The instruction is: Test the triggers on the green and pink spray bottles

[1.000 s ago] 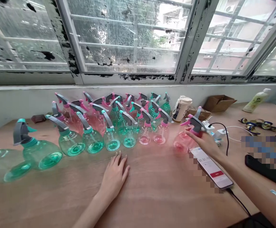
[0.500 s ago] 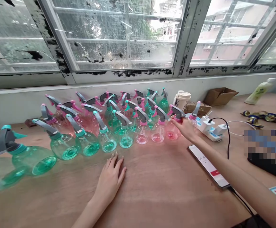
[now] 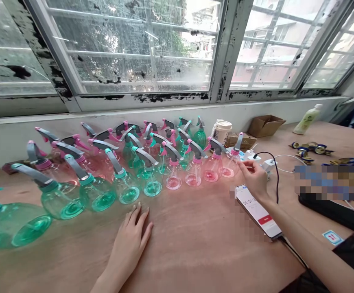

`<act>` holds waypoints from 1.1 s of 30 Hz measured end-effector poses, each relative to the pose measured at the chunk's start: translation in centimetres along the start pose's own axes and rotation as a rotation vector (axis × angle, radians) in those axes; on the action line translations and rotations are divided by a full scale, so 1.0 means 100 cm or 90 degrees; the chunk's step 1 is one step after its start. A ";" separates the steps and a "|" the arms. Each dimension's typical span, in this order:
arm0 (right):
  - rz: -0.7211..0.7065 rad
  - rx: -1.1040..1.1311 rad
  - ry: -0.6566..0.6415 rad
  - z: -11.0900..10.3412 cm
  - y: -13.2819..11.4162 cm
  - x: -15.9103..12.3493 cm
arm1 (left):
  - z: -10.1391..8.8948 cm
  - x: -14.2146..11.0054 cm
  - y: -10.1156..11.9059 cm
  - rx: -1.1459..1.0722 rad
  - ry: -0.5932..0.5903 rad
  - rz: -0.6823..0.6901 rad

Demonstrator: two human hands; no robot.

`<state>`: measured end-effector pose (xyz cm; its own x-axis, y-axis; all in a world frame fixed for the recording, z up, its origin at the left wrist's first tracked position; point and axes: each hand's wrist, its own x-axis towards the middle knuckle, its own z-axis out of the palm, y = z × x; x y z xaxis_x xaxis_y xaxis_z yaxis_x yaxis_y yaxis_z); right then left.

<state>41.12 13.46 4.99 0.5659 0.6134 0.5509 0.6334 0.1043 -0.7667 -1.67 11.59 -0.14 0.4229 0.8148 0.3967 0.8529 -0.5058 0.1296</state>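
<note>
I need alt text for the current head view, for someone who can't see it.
A person's right hand is at a pink spray bottle, the rightmost of many pink and green ones on a table, where the left hand rests palm-down. A lit phone lies near the right wrist, with windows behind.

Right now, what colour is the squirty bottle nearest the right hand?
The spray bottle by the right hand is pink, shown best in the head view.
</note>
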 end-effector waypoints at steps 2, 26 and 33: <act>0.011 -0.025 0.020 -0.001 0.005 0.013 | 0.001 0.001 -0.001 -0.004 0.001 0.002; 0.076 0.249 -0.217 -0.032 -0.086 -0.064 | -0.005 0.003 0.003 0.003 -0.018 0.007; -0.012 0.303 -0.438 0.027 -0.133 -0.101 | -0.007 0.003 0.009 0.023 -0.032 0.000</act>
<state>25.57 7.94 8.74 0.0102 0.9331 0.3595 0.2613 0.3446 -0.9017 -1.00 11.16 0.74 0.4367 0.8286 0.3502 0.8629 -0.4959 0.0971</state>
